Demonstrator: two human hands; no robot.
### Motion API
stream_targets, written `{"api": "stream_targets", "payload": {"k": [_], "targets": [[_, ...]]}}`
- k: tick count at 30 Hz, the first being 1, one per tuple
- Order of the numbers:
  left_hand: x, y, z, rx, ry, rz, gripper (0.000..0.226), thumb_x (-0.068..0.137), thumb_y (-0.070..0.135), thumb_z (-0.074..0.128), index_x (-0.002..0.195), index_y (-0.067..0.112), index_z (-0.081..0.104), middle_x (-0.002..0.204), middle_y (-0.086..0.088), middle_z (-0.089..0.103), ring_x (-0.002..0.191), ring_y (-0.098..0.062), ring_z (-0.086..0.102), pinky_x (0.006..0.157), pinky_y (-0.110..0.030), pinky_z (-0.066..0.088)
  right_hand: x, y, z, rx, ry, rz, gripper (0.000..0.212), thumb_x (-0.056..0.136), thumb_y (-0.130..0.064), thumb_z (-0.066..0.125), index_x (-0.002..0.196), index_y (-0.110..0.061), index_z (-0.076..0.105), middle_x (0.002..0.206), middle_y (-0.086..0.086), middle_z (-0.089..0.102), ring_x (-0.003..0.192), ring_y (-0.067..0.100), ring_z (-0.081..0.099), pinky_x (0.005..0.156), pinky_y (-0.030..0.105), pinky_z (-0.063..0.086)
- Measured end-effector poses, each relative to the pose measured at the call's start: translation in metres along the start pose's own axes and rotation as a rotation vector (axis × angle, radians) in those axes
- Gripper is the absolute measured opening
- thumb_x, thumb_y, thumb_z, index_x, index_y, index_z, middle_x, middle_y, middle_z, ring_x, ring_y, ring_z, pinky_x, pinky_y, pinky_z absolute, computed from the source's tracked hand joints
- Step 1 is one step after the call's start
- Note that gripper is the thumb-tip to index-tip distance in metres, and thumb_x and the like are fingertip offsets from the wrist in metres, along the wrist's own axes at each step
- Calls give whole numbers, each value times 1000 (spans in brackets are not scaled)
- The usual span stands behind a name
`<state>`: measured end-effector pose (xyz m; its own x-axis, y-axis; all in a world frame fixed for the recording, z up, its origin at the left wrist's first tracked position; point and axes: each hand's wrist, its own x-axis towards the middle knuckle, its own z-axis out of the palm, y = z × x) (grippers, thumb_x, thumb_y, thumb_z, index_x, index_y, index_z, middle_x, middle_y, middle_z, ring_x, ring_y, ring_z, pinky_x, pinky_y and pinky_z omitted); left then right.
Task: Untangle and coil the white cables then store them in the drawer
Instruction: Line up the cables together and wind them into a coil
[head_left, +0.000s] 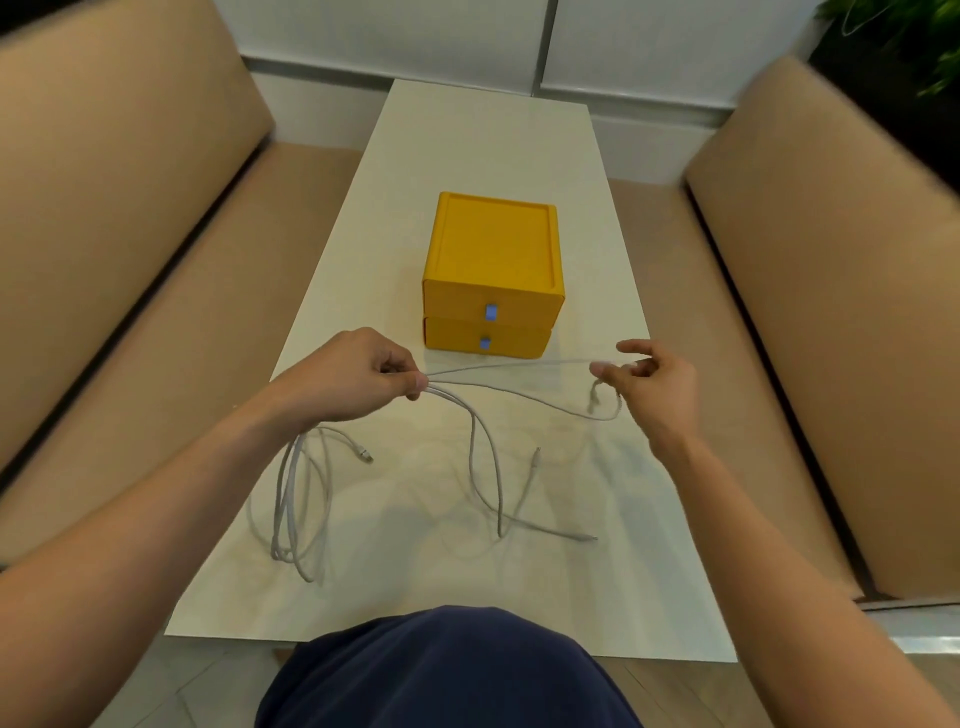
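1. Closest is the person's dark blue lap (447, 675), right at the near end of the white desk (519, 156). The desk is long, flat and a bit shiny.
2. The cables (285, 493) lie on the near part of the desk. A loose bunch of long loops sits on the left. More strands curl in the middle, with little plug ends poking out.
3. The cables look thin, light, soft and bendy. They will flop and catch on each other. They look smooth, so they may slip through fingers.
4. The left hand (358, 382) pinches a few strands together and lifts them off the desk.
5. The right hand (649, 379) has curled fingers. One strand runs across to it and a small loop hangs under it, so it seems to hold that strand, though it is blurry.
6. I think a good place to hold is near a plug end. Then one cable can be pulled out slowly, with no hard tugs.
7. Behind the hands stands a yellow box (493, 244). It is square, hard and smooth. Its two drawers are closed, each with a small blue tab.
8. Soft tan sofas (104, 208) run along both sides. A green plant (914, 47) is far off on the right.
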<state>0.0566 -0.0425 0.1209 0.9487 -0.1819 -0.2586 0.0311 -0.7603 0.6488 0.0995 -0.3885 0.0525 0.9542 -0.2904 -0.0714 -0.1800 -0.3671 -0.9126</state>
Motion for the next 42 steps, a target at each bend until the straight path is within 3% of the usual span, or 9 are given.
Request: {"api": "stream_targets", "payload": {"k": [9,13,19,23,28,33,36,39,42], "targets": [[-5,-6,-7,14,16,-40,26,98,38,68,76,27,77,46,17,53,53,-7,43,56,-28,32,7,24,9,255,188,227,30,82,-31,85,108,-20,74,84,1,74,65,12,62,63,29,48],[-9,-8,-15,3,25,-51,25,99,35,67,79,23,76,45,24,53,53,-6,41,56,-27,32,14,30,-1,168,271,161,28,95,-36,66,116,-22,76,102,-6,74,96,16,69,97,43,58],[-5,-2,-7,34,-34,-16,24,99,35,67,79,26,77,57,22,63,65,-4,53,60,-26,37,0,23,19,-234,-72,58,54,95,-33,72,146,-24,55,138,-4,63,120,19,63,108,44,50],[-5,0,-2,58,-59,4,22,99,37,66,83,28,78,86,9,73,86,-11,65,70,-30,47,-31,18,42,-397,-207,-88,41,98,-19,64,139,-22,61,141,-3,63,125,19,62,104,36,51],[-7,12,-3,114,-103,81,21,98,38,66,80,31,76,77,13,68,74,-7,60,61,-27,40,-82,-42,66,-219,-502,-344,52,97,-59,58,144,-37,55,146,-16,57,130,2,50,106,25,43],[-11,26,-13,77,-82,150,21,98,37,67,79,33,74,61,22,63,61,2,53,56,-24,33,-74,-77,62,-157,-900,-276,33,101,-39,63,110,-8,70,89,5,75,82,16,73,79,38,54],[-11,27,-16,57,-76,153,22,99,37,66,82,27,76,54,25,56,54,3,49,51,-20,28,-60,-84,42,21,-972,-129,16,102,-21,63,106,-6,66,84,10,73,71,25,68,72,37,56],[-11,30,-10,31,-91,163,22,99,36,66,82,27,76,55,27,57,56,6,52,49,-14,30,-53,-93,33,-260,-876,-319,14,102,-27,63,107,-14,64,91,0,78,72,19,73,72,34,60],[-6,34,-7,-31,-31,152,24,99,40,65,80,29,76,59,15,61,57,0,51,56,-16,34,-53,-92,37,-779,-449,-754,27,106,-45,48,118,-23,59,98,-4,74,77,25,70,67,41,56]]}}
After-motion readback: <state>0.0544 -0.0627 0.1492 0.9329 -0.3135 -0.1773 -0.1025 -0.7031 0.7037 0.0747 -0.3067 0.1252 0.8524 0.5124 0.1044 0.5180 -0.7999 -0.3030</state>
